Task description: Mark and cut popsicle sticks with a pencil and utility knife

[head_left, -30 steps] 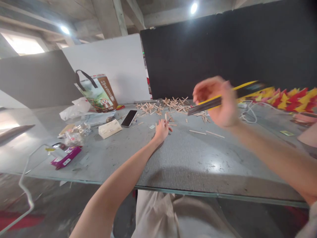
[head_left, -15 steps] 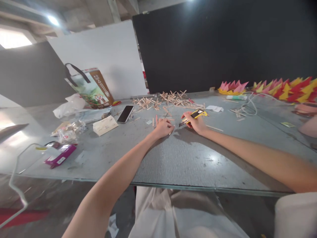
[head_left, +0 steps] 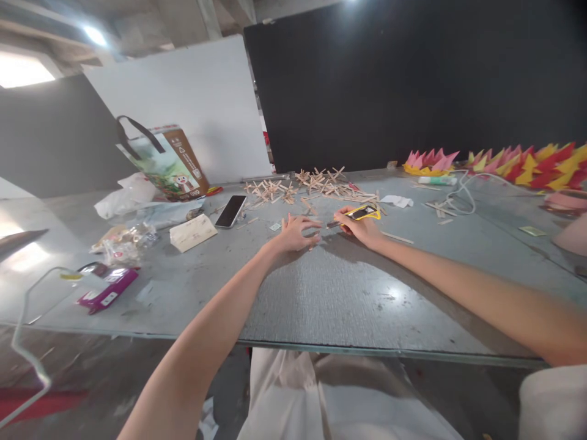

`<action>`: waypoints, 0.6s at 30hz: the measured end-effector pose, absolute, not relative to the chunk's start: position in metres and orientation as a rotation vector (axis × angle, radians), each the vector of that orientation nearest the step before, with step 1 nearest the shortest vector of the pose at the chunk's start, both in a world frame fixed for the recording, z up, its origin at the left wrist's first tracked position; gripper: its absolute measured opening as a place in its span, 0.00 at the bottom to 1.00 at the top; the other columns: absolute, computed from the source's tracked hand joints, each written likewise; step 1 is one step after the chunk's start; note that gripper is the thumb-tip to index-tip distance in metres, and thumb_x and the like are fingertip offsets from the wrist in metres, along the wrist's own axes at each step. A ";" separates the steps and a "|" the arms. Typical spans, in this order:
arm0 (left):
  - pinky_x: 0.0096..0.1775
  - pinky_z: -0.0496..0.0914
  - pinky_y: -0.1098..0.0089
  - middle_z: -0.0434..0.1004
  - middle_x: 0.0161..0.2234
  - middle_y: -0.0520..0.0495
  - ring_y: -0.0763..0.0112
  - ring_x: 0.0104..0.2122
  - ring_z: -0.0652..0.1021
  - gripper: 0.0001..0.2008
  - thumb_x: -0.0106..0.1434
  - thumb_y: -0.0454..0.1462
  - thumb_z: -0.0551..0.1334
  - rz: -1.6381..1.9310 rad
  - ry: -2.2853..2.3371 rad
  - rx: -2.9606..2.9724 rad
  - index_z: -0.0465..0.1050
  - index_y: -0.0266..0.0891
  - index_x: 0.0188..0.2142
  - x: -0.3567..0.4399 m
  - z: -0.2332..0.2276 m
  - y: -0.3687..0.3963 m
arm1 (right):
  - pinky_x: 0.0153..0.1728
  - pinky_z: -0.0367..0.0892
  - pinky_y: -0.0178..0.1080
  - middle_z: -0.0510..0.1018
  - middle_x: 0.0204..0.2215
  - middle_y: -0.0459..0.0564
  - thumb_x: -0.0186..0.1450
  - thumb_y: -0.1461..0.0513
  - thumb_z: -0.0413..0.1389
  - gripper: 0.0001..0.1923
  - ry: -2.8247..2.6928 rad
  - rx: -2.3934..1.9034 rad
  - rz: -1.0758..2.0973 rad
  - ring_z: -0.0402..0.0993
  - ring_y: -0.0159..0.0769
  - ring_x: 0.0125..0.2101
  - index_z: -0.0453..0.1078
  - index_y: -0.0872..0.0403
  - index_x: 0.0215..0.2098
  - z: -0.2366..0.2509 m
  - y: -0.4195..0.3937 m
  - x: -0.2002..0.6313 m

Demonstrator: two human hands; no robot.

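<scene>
My right hand (head_left: 362,227) grips a yellow and black utility knife (head_left: 359,214), its blade end pointing left toward my left hand. My left hand (head_left: 295,233) rests on the grey table (head_left: 348,287) with fingers spread, pressing down on small wooden sticks; what lies under the palm is hidden. Behind both hands lies a pile of crossed wooden sticks (head_left: 312,183). One loose stick (head_left: 397,237) lies just right of my right hand.
A phone (head_left: 231,210), a pale wooden block (head_left: 193,232), a printed bag (head_left: 162,160), plastic wrappers (head_left: 123,235) and a purple packet (head_left: 107,288) lie to the left. Red, yellow and pink paper shapes (head_left: 518,162) and a white cable (head_left: 458,195) sit at the right rear.
My right hand came down from mid-air with the knife to the table beside my left hand. My left hand's fingers have since spread out over the sticks.
</scene>
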State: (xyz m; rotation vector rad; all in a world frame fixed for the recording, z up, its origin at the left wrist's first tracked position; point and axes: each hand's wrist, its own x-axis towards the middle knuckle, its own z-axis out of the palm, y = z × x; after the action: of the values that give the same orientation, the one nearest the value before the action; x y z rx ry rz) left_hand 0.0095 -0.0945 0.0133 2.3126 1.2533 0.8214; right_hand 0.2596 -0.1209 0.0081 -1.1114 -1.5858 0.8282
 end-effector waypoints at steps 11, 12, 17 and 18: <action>0.72 0.40 0.31 0.68 0.71 0.40 0.37 0.74 0.58 0.29 0.64 0.57 0.70 0.593 1.182 2.550 0.80 0.49 0.61 0.017 0.003 -0.102 | 0.32 0.68 0.42 0.75 0.23 0.47 0.62 0.37 0.65 0.27 -1.680 -1.085 0.771 0.72 0.39 0.26 0.80 0.52 0.33 0.003 -0.115 0.262; 0.72 0.40 0.31 0.67 0.72 0.39 0.36 0.73 0.58 0.31 0.65 0.59 0.69 0.556 1.161 2.593 0.79 0.48 0.61 0.021 0.002 -0.105 | 0.31 0.68 0.42 0.73 0.21 0.45 0.62 0.36 0.65 0.28 -1.665 -1.084 0.778 0.70 0.38 0.25 0.80 0.52 0.33 0.003 -0.115 0.263; 0.71 0.46 0.33 0.66 0.72 0.37 0.36 0.73 0.58 0.36 0.67 0.65 0.62 0.450 1.149 2.670 0.77 0.46 0.64 0.030 0.001 -0.112 | 0.33 0.73 0.41 0.78 0.23 0.45 0.61 0.36 0.67 0.29 -1.682 -0.896 0.913 0.76 0.39 0.25 0.74 0.52 0.39 0.003 -0.112 0.261; 0.71 0.47 0.33 0.65 0.73 0.36 0.35 0.73 0.58 0.38 0.67 0.65 0.62 0.446 1.151 2.668 0.75 0.46 0.66 0.030 0.001 -0.112 | 0.31 0.73 0.41 0.79 0.22 0.45 0.59 0.37 0.69 0.30 -1.663 -0.899 0.942 0.76 0.39 0.24 0.72 0.51 0.40 0.002 -0.111 0.260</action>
State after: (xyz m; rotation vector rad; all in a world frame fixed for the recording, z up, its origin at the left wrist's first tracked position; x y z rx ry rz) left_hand 0.0302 -0.1123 0.0015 2.6681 1.1510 0.4458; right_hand 0.2602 -0.1115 0.0019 -0.8989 -1.6633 0.9424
